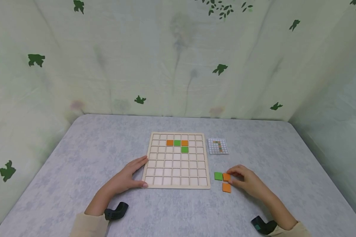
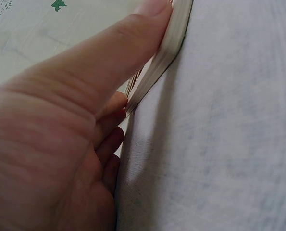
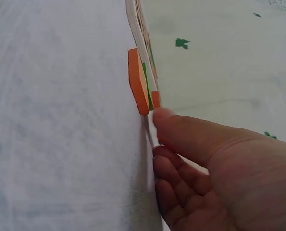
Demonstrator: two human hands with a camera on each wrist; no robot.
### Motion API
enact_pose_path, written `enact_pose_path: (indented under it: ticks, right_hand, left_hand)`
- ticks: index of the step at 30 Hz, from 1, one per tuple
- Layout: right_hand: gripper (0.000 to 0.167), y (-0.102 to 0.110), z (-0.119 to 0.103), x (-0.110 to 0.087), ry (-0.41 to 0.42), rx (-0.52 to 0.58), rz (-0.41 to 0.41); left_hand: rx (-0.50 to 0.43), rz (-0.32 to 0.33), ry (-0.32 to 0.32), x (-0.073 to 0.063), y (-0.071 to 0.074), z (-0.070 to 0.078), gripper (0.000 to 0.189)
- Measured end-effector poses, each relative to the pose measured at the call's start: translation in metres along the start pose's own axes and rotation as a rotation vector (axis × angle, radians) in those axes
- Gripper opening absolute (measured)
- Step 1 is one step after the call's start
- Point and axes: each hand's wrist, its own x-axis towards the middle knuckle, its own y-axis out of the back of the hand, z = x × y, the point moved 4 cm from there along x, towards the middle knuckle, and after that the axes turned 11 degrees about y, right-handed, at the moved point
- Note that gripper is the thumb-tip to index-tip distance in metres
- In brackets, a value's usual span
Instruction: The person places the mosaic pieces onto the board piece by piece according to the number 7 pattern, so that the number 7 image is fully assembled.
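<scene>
A pale wooden grid board (image 1: 176, 188) lies on the table. Two orange tiles, one of them the left orange tile (image 1: 170, 143), flank a green tile (image 1: 177, 143) in its second row, with another green tile (image 1: 185, 149) under the right one. My left hand (image 1: 125, 177) rests along the board's left side, fingers extended, thumb (image 2: 133, 36) on the near corner. Right of the board, my right hand (image 1: 249, 181) pinches an orange tile (image 1: 226, 177) between thumb and fingertips, low at the table. Beside that tile lie a green tile (image 1: 218, 176) and an orange tile (image 1: 226, 187).
A small pattern card (image 1: 218, 146) with a coloured grid lies right of the board's upper part. The grey-blue table (image 1: 106, 138) ends at the back against a pale curtain (image 1: 166, 65) with green leaf prints. Each wrist wears a black device (image 1: 116, 211).
</scene>
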Motion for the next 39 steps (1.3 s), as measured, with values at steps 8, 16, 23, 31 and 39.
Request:
enact_pose_path:
  ticks: [8, 16, 23, 31, 39]
  right_hand:
    - [0.028, 0.007, -0.018, 0.014, -0.002, -0.001, 0.105]
    - [0.031, 0.006, -0.053, 0.047, 0.195, 0.029, 0.200]
    - [0.033, -0.013, -0.079, 0.083, 0.268, 0.102, 0.164]
    - [0.030, -0.048, -0.076, 0.111, 0.218, 0.098, 0.085]
    - [0.024, -0.068, -0.063, 0.126, 0.150, 0.095, 0.039]
  left_hand:
    - [-0.001, -0.005, -0.005, -0.001, 0.000, 0.001, 0.093]
    - [0.001, -0.004, 0.004, 0.000, 0.000, 0.001, 0.094]
    - [0.007, -0.001, 0.005, -0.002, 0.001, 0.002, 0.093]
    - [0.003, -0.002, -0.003, 0.000, 0.000, 0.002, 0.093]
    - [0.007, -0.001, 0.006, 0.000, 0.001, 0.002, 0.094]
